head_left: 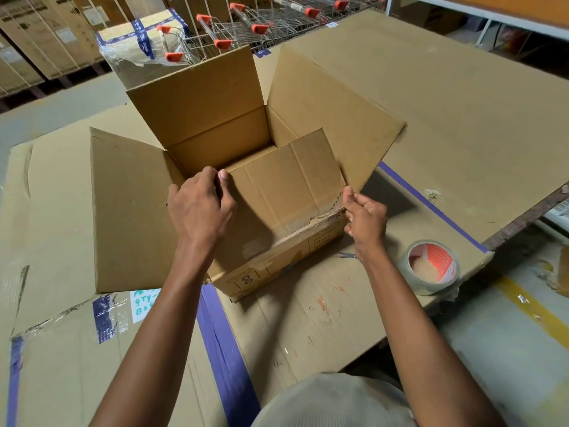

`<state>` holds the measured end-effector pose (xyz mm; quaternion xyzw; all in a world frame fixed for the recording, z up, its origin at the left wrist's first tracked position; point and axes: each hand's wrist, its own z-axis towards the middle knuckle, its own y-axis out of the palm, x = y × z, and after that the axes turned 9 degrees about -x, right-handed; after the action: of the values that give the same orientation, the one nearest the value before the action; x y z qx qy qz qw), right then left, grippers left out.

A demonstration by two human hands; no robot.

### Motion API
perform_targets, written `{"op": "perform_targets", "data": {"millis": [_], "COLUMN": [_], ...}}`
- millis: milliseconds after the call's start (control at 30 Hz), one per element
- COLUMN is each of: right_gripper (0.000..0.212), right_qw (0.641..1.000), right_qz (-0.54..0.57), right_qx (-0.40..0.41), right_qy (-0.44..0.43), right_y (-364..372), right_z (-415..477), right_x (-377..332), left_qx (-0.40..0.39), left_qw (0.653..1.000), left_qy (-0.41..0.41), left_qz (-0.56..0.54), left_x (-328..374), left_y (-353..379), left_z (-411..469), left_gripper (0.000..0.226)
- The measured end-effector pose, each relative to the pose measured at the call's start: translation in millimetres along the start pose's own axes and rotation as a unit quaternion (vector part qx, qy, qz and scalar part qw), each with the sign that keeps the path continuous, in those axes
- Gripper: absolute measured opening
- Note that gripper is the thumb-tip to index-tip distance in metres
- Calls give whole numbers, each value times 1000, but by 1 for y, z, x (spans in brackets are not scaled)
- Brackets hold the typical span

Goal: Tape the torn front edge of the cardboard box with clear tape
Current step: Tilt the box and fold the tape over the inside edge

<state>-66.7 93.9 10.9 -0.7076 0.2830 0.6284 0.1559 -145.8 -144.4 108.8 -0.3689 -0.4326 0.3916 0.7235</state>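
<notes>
Status: early, aligning only, taping looks not started.

- Nearest: desk [308, 318], skinned in flattened cardboard with blue tape seams.
- Tape roll [431, 266] lies flat near the desk's edge, at 4 o'clock from the box and just right of the right wrist. Nobody holds it and no pulled length is visible.
- Small metal item [346, 255] beside the right wrist, maybe scissors; too small to tell.
- Right hand [366, 220]: fingers curled, pinching the cardboard box [212, 131] at the right end of the torn front edge [320, 215]. Front flap or side-flap corner, can't tell.
- Left hand [200, 208]: fingers curled over the top left corner of the front flap [286, 183], thumb on its inner face, gripping it.
- Tear: ragged at the flap's fold line, worst at the right end. There's a glossy patch there, possibly old tape. No clean strip bridges it.

Left to do, by my read: free a hand, pull tape, lay it along the tear, cut, press down.

Orientation: box sits mid-desk, mouth up, all four flaps open. The printed front wall faces about 5 o'clock, toward the person. The torn edge's long axis runs roughly 8 to 2 o'clock. The box's own long axis isn't clear at this angle.

Far side, 12 o'clock: shopping trolleys [246, 29] and stacked cartons.
</notes>
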Motion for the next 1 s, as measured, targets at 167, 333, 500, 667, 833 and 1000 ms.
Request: {"op": "perform_targets", "data": {"millis": [167, 333, 500, 667, 833, 1000], "right_gripper": [46, 40, 36, 28, 12, 11], "right_qw": [996, 999, 987, 999, 997, 996], "right_qz": [-78, 14, 138, 10, 1, -20], "right_qx": [-25, 37, 63, -21, 8, -26], "right_qy": [-47, 14, -53, -33, -72, -84], "right_y": [-2, 8, -3, -9, -24, -23], "right_z": [1, 5, -3, -10, -3, -5], "right_x": [-7, -9, 4, 28, 20, 28], "left_qx": [10, 2, 1, -11, -18, -21], "left_qw": [1000, 1000, 1000, 1000, 1000, 1000], "left_qy": [-8, 1, -10, -13, -12, -19], "left_qz": [3, 5, -2, -4, -1, -2], "left_x": [-2, -3, -4, -8, -7, -6], "left_y": [-1, 0, 1, 2, 2, 1], "left_z": [0, -2, 1, 2, 3, 4], "left_gripper": [34, 37, 37, 31, 33, 34]}}
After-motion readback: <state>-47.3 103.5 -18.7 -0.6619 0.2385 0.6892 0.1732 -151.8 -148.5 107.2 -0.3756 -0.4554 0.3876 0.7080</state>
